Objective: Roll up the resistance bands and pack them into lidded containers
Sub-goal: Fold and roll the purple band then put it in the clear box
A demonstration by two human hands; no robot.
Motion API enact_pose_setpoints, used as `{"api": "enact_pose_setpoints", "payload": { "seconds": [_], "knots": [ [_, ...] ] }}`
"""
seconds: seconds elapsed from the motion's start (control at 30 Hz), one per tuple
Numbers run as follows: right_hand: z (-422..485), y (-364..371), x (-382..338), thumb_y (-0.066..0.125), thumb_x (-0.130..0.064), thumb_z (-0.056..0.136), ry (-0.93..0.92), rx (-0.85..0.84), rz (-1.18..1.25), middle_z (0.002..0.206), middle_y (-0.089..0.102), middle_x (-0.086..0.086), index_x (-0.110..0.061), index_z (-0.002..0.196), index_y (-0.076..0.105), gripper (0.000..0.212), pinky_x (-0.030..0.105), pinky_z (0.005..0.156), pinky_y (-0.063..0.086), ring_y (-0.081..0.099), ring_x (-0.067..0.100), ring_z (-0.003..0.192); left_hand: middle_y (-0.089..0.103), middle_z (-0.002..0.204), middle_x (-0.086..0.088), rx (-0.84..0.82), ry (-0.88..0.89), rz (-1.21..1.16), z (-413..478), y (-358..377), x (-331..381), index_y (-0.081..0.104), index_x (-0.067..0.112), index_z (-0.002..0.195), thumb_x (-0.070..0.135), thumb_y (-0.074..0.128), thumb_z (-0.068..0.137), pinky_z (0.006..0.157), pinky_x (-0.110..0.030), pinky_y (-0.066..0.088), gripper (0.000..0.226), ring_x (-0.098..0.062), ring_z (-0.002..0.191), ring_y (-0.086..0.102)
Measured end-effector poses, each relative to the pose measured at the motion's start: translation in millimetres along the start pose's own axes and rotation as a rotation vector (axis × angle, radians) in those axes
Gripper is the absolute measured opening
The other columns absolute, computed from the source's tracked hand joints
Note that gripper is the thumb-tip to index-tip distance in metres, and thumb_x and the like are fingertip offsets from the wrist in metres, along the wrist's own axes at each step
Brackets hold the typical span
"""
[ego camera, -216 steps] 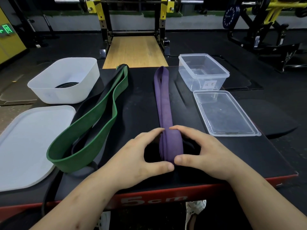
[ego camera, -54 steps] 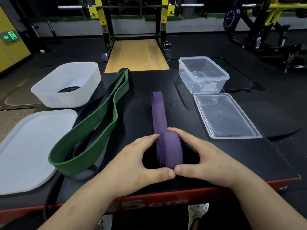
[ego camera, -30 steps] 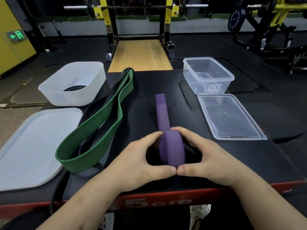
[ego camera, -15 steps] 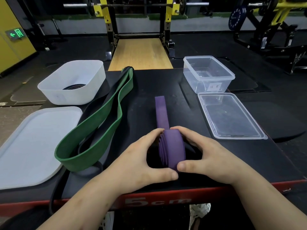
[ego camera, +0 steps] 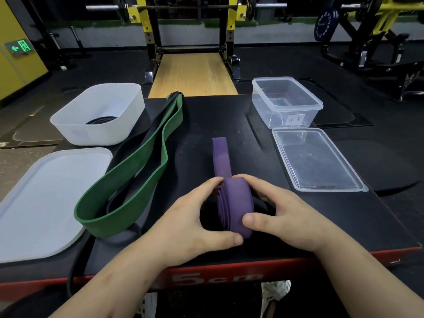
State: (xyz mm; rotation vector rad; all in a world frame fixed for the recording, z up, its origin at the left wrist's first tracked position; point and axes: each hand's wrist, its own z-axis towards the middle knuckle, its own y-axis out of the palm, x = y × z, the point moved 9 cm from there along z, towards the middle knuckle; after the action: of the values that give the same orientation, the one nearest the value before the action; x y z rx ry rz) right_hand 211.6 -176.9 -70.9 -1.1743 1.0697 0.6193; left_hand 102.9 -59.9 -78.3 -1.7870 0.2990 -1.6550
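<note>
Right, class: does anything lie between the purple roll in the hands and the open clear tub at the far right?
Nothing visible blocks it. Left hand and right hand grip the purple roll; bare black platform runs from it to the clear tub, whose lid lies flat just right of that line.

head camera looks down, forward, seemingly close.

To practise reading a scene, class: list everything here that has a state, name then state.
Purple band: mostly rolled, short tail flat.
Green band: unrolled, lying loose.
White tub: open, rolled black band inside.
White lid: off, lying flat.
Clear container: open, empty.
Clear lid: off, lying flat.
Left hand: grips purple band.
Right hand: grips purple band.
</note>
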Motion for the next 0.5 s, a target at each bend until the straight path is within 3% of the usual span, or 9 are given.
{"api": "enact_pose_setpoints", "payload": {
  "seconds": [0.1,0.17,0.3,0.4,0.5],
  "knots": [
    [-1.4,0.3,5.7,0.081,-0.063,0.073,0.024,-0.014,-0.037,0.149,0.052,-0.026,-0.055,0.150,0.038,0.089,0.036,0.121,0.034,0.043,-0.003,0.143,0.056,0.141,0.022,-0.003,-0.007,-0.024,-0.1,1.6,-2.0,0.040,0.046,0.150,0.069,0.084,0.061,0.112,-0.036,0.043,0.102,-0.002,0.132,0.052],
    [-2.0,0.5,5.8,0.085,-0.061,0.070,0.018,-0.031,-0.050,0.152,0.049,-0.026,-0.059,0.150,0.035,0.094,0.041,0.123,0.032,0.040,-0.002,0.145,0.056,0.141,0.023,0.005,0.000,-0.036,-0.5,1.1,-1.4,0.040,0.046,0.149,0.069,0.084,0.063,0.111,-0.036,0.043,0.100,-0.001,0.132,0.052],
    [1.1,2.9,-0.2,0.080,-0.046,0.079,0.011,-0.027,-0.033,0.145,0.057,-0.024,-0.052,0.148,0.043,0.078,0.040,0.119,0.037,0.050,-0.001,0.138,0.051,0.145,0.025,-0.016,0.015,-0.048,-1.7,-2.5,2.2,0.032,0.048,0.152,0.053,0.092,0.064,0.114,-0.033,0.040,0.107,0.003,0.134,0.049],
    [1.8,2.1,3.6,0.073,-0.057,0.079,0.016,-0.008,-0.069,0.148,0.050,-0.031,-0.064,0.145,0.036,0.076,0.038,0.121,0.034,0.043,-0.007,0.141,0.056,0.140,0.023,-0.027,0.023,-0.034,0.1,-4.5,5.3,0.037,0.047,0.149,0.040,0.095,0.065,0.111,-0.034,0.043,0.103,0.001,0.129,0.053],
    [-0.2,3.1,4.7,0.081,-0.063,0.073,0.014,-0.045,-0.071,0.155,0.043,-0.030,-0.065,0.149,0.030,0.092,0.040,0.124,0.029,0.035,-0.006,0.147,0.060,0.137,0.019,-0.011,0.008,-0.043,3.3,-4.6,0.9,0.042,0.045,0.147,0.053,0.092,0.065,0.109,-0.036,0.045,0.096,-0.003,0.126,0.057]
  ]
}}
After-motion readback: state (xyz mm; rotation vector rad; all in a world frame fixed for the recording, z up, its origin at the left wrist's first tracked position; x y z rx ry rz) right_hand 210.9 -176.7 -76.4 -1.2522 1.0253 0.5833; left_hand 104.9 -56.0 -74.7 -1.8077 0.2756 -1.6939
